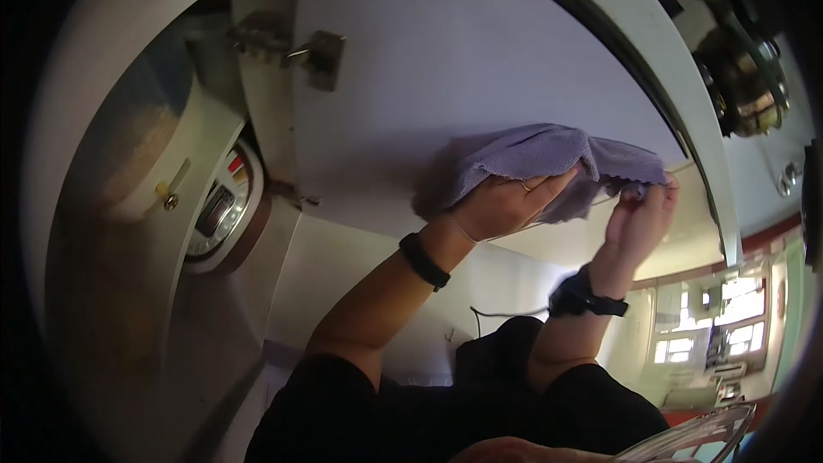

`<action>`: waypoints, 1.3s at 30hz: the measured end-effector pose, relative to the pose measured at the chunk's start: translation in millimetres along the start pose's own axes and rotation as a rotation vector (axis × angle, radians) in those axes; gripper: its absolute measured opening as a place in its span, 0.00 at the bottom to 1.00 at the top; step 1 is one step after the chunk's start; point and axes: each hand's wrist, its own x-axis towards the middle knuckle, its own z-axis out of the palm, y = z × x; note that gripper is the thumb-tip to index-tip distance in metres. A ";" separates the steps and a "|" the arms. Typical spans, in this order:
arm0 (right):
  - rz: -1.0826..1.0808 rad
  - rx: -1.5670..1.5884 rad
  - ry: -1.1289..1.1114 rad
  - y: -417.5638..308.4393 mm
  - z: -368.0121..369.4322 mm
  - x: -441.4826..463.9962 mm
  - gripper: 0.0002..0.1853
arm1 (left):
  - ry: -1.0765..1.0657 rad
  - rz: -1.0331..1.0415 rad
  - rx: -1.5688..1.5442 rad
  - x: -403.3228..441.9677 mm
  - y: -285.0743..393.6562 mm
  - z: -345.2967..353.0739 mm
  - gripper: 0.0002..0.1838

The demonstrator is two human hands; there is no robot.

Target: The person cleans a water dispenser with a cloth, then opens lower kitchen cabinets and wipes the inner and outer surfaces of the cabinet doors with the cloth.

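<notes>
A purple-grey cloth (536, 150) lies against the inner face of a pale cabinet door (480, 43), near its edge. My left hand (506, 206) is under the cloth's fold, its fingers partly covered, pressing the cloth to the panel. At the cloth's right end my right hand (643, 219) pinches a hanging corner between bent fingers. A dark band circles my left wrist, and a black watch (587, 293) is on my right wrist.
A metal hinge (324, 60) joins the door to the cabinet at upper left. Inside stands a round appliance with a dial (221, 210). A metal pot (753, 90) is at the upper right. Bright windows (741, 300) show at the far right.
</notes>
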 end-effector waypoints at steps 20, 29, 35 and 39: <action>-1.289 -0.772 -1.056 79.2 112.6 -92.9 0.19 | -0.069 -0.519 0.416 -117.9 -54.4 -33.9 0.27; -1.298 -0.897 -0.985 65.5 117.3 -101.7 0.16 | -0.032 -0.511 0.643 -88.6 -47.9 -42.8 0.28; -1.130 -0.851 -0.802 46.2 131.4 -103.3 0.14 | -0.505 -0.873 0.385 -53.9 -37.9 -59.4 0.25; -0.935 -0.816 -0.978 27.4 126.9 -106.3 0.15 | -0.121 -0.355 0.821 -80.1 -58.5 -44.1 0.21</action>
